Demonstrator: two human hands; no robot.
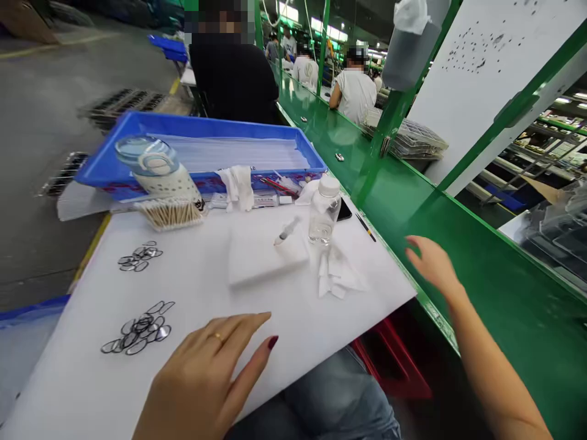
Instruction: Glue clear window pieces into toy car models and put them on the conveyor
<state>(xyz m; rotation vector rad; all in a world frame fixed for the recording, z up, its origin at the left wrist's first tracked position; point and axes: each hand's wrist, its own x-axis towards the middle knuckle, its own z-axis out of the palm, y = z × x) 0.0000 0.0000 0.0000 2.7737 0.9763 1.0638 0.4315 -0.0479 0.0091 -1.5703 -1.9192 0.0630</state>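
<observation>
My left hand point(211, 360) hovers low over the front of the white tabletop point(284, 318), fingers stretched out and thumb apart, holding nothing. To its left lies a pile of black-rimmed oval pieces point(142, 330), with a smaller pile point(139, 256) farther back. Over the green conveyor belt point(463, 281), at the table's right edge, is my right hand point(431, 263). Its thumb and forefinger stand apart, with nothing visible between them; the other fingers are partly hidden. Nearest to it on the table are a crumpled white tissue point(339, 272) and a black-and-yellow pen-like tool point(365, 227).
A white pad point(261, 260) carries a small syringe point(287, 230); beside it stands a clear bottle point(324, 214). Cotton swabs point(172, 214), a lidded cup point(158, 168) and a blue bin point(137, 125) line the back. Small parts point(339, 157) sit on the belt. Co-workers point(229, 73) sit ahead.
</observation>
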